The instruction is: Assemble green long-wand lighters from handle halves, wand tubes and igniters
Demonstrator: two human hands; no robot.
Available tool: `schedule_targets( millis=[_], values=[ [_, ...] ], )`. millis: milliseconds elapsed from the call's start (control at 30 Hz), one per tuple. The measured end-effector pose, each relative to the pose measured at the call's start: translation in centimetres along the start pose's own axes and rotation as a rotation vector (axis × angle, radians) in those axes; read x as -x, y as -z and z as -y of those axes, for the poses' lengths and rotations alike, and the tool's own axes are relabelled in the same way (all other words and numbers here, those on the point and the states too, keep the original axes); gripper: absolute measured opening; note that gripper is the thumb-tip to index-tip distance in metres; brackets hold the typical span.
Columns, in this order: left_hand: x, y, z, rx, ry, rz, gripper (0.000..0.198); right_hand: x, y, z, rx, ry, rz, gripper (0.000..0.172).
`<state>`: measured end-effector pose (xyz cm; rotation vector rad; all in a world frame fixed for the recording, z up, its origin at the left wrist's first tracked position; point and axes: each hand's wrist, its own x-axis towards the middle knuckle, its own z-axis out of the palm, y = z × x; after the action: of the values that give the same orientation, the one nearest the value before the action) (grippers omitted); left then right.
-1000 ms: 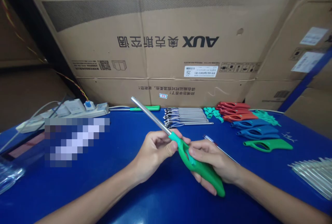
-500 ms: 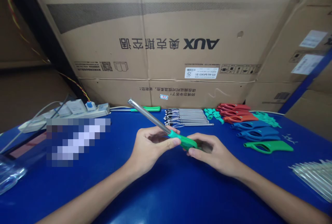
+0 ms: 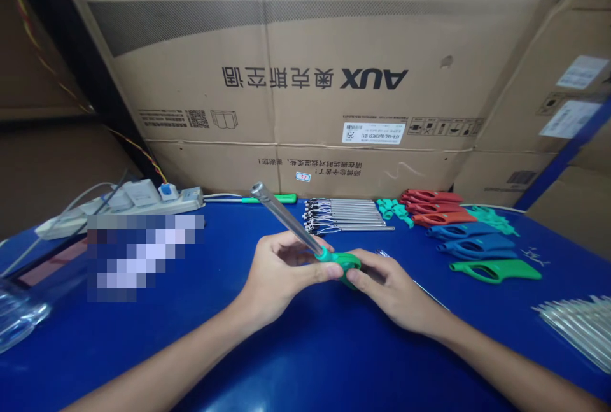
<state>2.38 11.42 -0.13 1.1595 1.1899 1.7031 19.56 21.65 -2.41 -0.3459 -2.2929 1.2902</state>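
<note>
A long-nosed lighter with a green plastic handle and a steel tube [image 3: 286, 220] is held between both hands, its tube pointing up and away towards the boxes. My left hand [image 3: 286, 265] curls around the green collar at the base of the tube. My right hand [image 3: 391, 291] grips the green handle, and the fingers of both hands hide most of it. A thin metal rod [image 3: 429, 291] lies on the blue table just past my right hand.
Along the back of the blue table lie a row of steel tubes [image 3: 348, 216], teal parts [image 3: 394, 210], and red [image 3: 432, 208], blue [image 3: 472, 240] and green [image 3: 494, 270] handles. Clear tubes [image 3: 580, 332] lie right, a power strip [image 3: 143, 202] back left, and a cardboard box [image 3: 310, 49] stands behind.
The lighter has swung from a long diagonal to a more end-on pose, with its handle no longer pointing down towards me. The tube tip has moved right, and my hands are closer together.
</note>
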Motion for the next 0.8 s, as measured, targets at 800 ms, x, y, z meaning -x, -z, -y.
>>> schedule_targets(
  millis=[800],
  values=[
    [-1.4, 1.3, 2.0, -0.064, -0.024, -0.018, 0.036, 0.9, -0.1, -1.8, 0.518, 0.040, -0.076, 0.043]
  ],
)
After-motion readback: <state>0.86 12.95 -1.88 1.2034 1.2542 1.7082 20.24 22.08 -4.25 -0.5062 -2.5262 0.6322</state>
